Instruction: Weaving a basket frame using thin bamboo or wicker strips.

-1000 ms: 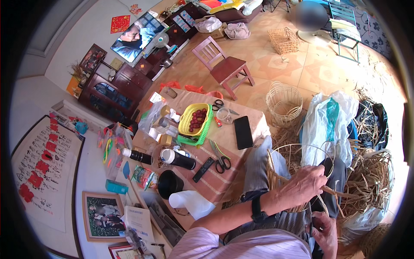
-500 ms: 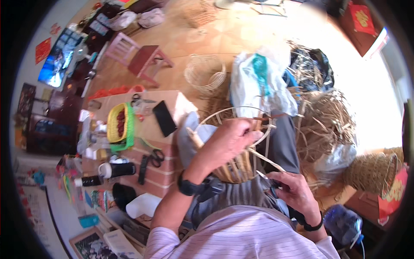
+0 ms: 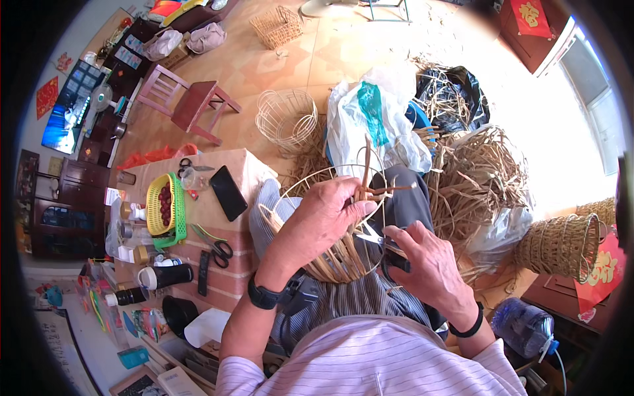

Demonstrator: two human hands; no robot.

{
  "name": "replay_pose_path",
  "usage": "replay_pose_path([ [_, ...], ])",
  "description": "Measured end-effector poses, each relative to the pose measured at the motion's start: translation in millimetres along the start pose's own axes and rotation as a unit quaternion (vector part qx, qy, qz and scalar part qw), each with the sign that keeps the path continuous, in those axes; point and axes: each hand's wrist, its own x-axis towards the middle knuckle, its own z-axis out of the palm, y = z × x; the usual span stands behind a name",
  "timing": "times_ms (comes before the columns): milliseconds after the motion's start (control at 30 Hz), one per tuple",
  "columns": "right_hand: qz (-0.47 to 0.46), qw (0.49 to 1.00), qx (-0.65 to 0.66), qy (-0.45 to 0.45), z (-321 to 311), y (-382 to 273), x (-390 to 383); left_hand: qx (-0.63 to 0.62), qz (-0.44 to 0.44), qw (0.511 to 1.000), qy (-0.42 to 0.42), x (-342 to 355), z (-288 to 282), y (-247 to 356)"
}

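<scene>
A partly woven basket of pale strips rests on my lap, its round hoop rim tilted up between my knees. My left hand is closed on the rim at the far right, pinching brown dried strands whose loose ends stick up and out to the right. In my right hand is a pair of scissors with dark handles. Its bright blades point left and seem parted, just below my left fingertips and beside the basket's strips. Whether the blades touch a strand I cannot tell.
To the left, a table bears a phone, another pair of scissors and a yellow-green basket of red fruit. Ahead stand a wire-like basket frame and a white plastic bag. Dried strands are heaped at the right.
My right hand has moved up and left from a light strip near my lap, bringing the scissors blades close to the rim. My left hand keeps its grip. The whole view has shifted slightly.
</scene>
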Motion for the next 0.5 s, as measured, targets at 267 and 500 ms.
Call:
replay_pose_path([
  [267, -0.031, 0.997, -0.027, -0.063, -5.7, -23.4, 38.8, 0.066, 0.068, 0.995, 0.029, -1.3, -6.3, 8.1],
  [500, -0.045, 0.999, 0.023, -0.006, 3.0, -9.6, 22.2, 0.043, 0.129, 0.990, 0.023, 8.9, 29.9, -6.4],
])
